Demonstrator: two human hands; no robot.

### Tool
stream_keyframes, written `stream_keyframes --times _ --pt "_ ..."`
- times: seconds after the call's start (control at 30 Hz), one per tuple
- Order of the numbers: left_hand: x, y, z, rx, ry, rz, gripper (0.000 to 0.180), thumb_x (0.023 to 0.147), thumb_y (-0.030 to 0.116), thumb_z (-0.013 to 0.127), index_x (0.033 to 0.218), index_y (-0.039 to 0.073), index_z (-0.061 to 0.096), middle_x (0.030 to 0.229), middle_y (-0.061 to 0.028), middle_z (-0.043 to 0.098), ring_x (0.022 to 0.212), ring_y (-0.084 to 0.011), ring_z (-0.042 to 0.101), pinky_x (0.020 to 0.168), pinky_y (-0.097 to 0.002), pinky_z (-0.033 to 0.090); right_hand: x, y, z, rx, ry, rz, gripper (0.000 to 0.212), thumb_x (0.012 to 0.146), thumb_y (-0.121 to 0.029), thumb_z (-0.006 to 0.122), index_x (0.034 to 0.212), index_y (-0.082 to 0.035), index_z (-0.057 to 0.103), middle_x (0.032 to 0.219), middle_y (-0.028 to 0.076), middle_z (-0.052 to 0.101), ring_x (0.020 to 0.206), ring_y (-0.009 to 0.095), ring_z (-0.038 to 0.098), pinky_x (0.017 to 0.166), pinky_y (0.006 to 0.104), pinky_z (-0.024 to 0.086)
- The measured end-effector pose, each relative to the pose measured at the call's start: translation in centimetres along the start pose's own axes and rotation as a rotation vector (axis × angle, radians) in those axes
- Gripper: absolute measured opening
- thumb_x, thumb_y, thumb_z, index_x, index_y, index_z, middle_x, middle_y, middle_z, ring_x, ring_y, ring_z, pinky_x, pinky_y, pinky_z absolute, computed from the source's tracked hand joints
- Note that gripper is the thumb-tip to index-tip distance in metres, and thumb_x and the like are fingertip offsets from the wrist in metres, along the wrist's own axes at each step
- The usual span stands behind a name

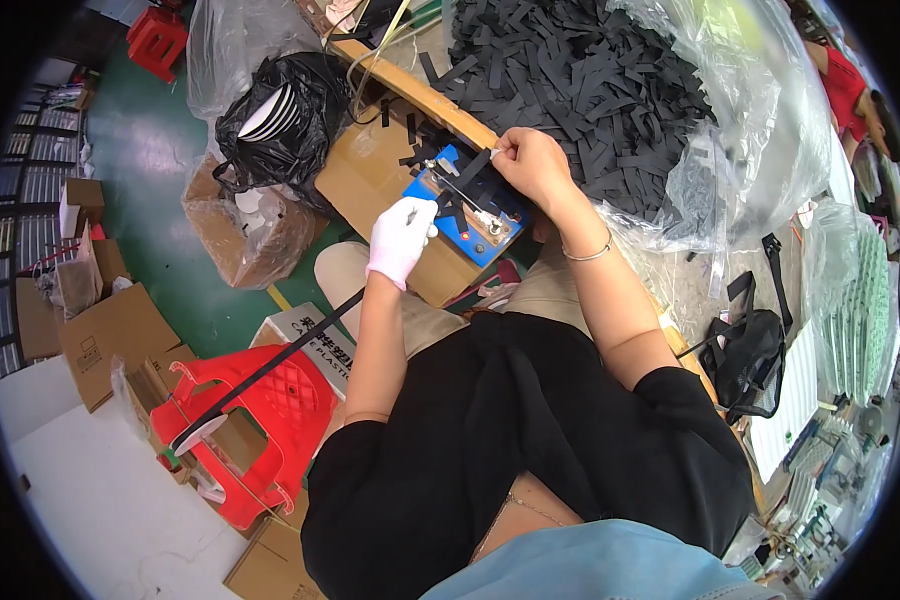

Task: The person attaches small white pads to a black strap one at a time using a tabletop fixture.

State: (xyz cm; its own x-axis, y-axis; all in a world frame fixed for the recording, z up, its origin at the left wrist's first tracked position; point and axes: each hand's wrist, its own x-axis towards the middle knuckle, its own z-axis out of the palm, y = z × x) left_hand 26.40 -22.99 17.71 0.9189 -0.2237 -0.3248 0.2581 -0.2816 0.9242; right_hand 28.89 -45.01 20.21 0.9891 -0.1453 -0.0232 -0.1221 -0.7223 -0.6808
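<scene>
The person sits with both forearms reaching forward over the lap. The left hand [402,235], in a white glove, rises almost straight from its wrist, its back up and its fingers curled against the near-left side of a blue device [463,240]. I cannot tell whether those fingers grip anything or merely rest there. The right hand [532,165] is bare, with a thin bracelet [590,250] at the wrist; its forearm slants up and to the left, the knuckles high, thumb and forefinger pinching the end of a black strip [477,166] at the device's far-right side.

Beside the person's left leg, a pale carton [288,325] carries big dark printing, and farther left a brown carton [120,340] shows a small square printed mark.

The blue device lies between the two hands, above an open brown box [360,170] and against the wooden table edge [410,80]. Its long axis runs aslant, from far left to near right, with a metal lever [467,200] lying much the same way. The pinched strip crosses that line, slanting from the right fingertips down to the left. A long black band [300,343] stretches from a pale reel [200,436] on a red stool [290,385] up toward the left wrist. More black strips [570,90] lie heaped on the table.
</scene>
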Motion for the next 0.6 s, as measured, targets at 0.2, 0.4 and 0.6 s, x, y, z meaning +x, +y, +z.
stream_keyframes --times 0.2,0.4,0.6 --pt "-1.1 1.5 -0.5 -0.181 -0.047 0.037 0.015 0.087 0.017 0.056 0.088 0.003 0.061 0.066 -0.0013 0.057 0.056 -0.0054 0.048 0.051 -0.0189 0.038 -0.6 1.4 0.3 0.202 0.082 -0.141 0.016 0.077 -0.015 0.062 0.085 -0.002 0.062 0.073 0.004 0.060 0.068 0.010 0.053 0.062 0.0257 0.043" --pt "-0.6 3.3 1.1 -0.252 -0.076 0.055 0.016 0.088 0.016 0.055 0.091 0.001 0.060 0.067 -0.0016 0.057 0.057 -0.0055 0.049 0.052 -0.0186 0.039 -1.6 -0.1 -1.1 0.578 -0.266 -0.017 0.019 0.083 -0.017 0.061 0.088 0.002 0.063 0.075 0.000 0.060 0.067 0.005 0.049 0.061 0.0212 0.042" --pt "-0.1 3.4 1.7 -0.245 -0.077 0.057 0.015 0.087 0.015 0.056 0.090 0.001 0.060 0.066 -0.0018 0.057 0.057 -0.0055 0.049 0.052 -0.0186 0.039 -2.0 -0.2 -1.1 0.640 -0.278 -0.037 0.016 0.076 -0.013 0.064 0.079 0.003 0.063 0.069 0.000 0.058 0.062 0.005 0.050 0.057 0.0219 0.042"
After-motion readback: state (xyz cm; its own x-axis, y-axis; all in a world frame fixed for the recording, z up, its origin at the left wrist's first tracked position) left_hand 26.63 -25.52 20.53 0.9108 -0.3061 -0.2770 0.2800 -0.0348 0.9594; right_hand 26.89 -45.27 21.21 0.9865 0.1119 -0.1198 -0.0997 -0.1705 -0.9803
